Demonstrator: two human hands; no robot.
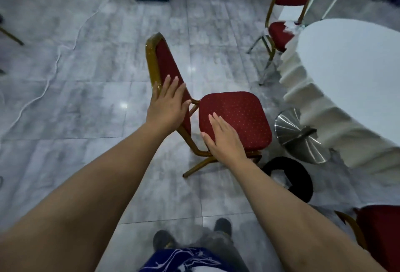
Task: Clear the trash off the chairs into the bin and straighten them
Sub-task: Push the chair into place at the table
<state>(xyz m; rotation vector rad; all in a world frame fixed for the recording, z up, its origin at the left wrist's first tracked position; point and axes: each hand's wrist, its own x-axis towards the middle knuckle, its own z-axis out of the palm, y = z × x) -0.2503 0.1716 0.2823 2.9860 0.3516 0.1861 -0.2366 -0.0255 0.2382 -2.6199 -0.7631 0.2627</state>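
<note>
A red padded chair (238, 116) with a gold frame stands in the middle of the floor, its seat bare. My left hand (167, 103) lies flat against the lower side of its backrest, fingers spread. My right hand (223, 139) rests flat on the near left corner of the seat, holding nothing. A black round bin (303, 176) sits on the floor to the right of the chair, with white crumpled paper inside. A second red chair (279, 33) at the back right carries white crumpled trash (291, 27) on its seat.
A round table with a white pleated cloth (346, 72) fills the right side, on a shiny metal base (298, 135). A third red chair (381, 232) shows at the bottom right. A white cable (56, 55) runs over the grey tiles at left.
</note>
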